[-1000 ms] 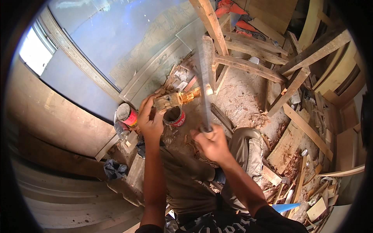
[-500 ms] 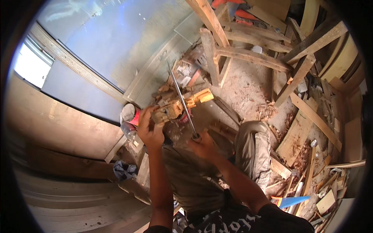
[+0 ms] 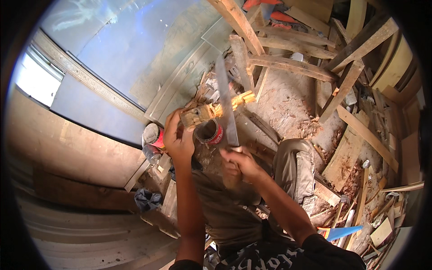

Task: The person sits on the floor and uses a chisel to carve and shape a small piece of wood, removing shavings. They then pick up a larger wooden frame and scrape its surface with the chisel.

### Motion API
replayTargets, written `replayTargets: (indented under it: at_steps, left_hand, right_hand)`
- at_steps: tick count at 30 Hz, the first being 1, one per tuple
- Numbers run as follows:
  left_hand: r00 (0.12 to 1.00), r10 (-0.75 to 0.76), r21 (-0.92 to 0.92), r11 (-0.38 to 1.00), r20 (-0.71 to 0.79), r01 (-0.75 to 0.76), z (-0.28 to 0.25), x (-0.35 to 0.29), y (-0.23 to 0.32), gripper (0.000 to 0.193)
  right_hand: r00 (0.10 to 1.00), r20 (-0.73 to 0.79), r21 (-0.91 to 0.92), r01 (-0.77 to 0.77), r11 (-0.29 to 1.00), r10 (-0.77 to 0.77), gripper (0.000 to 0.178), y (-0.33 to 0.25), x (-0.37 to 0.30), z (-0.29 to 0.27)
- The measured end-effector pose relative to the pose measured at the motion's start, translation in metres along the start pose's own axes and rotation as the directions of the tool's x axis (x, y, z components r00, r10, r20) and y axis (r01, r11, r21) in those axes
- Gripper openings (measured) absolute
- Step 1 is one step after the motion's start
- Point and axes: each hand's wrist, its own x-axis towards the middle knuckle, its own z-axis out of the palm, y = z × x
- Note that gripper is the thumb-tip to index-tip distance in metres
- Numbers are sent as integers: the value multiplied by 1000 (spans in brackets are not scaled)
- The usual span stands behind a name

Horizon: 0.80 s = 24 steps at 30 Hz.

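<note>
My left hand (image 3: pixel 178 140) is closed around the near end of a rough wood block (image 3: pixel 198 115), whose splintered, pale yellow end points to the far right. In my right hand (image 3: pixel 241 164) is the handle of a machete (image 3: pixel 229 123), gripped with the fingers wrapped round it. Its long blade stands tipped away from me, slightly blurred, and crosses in front of the splintered part of the wood. Whether the edge touches the wood, I cannot tell. Below the block stands an open red can (image 3: pixel 218 135).
Another red can (image 3: pixel 154 133) and a clear jar (image 3: pixel 152 154) stand left of my left hand. A wooden frame (image 3: pixel 292 64) rises at the far right. Boards (image 3: pixel 366 138) and wood scraps litter the right side. A blue saw-like blade (image 3: pixel 343 232) lies near my right elbow.
The machete has turned from edge-on to showing its broad side and shifted slightly right. The wood block has risen a little away from me, uncovering the open can beneath.
</note>
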Motion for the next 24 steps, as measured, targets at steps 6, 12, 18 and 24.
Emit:
replayTargets:
  at_steps: [6, 12, 18, 24]
  left_hand:
    - [999, -33, 30, 999, -17, 34, -10, -12, -4, 40]
    - [1000, 4, 53, 999, -22, -3, -22, -28, -1, 38]
    - [998, 21, 55, 998, 67, -25, -19, -39, 9, 37]
    - [1000, -13, -6, 1000, 16, 13, -14, -42, 12, 35]
  right_hand:
    - [401, -176, -714, 577, 397, -899, 33, -49, 36, 40]
    - [811, -297, -180, 472, 863, -505, 29, -40, 66, 24]
    - [963, -232, 490, 234, 840, -133, 23, -12, 75, 4]
    - [821, -286, 53, 528, 848, -494, 18, -21, 70, 9]
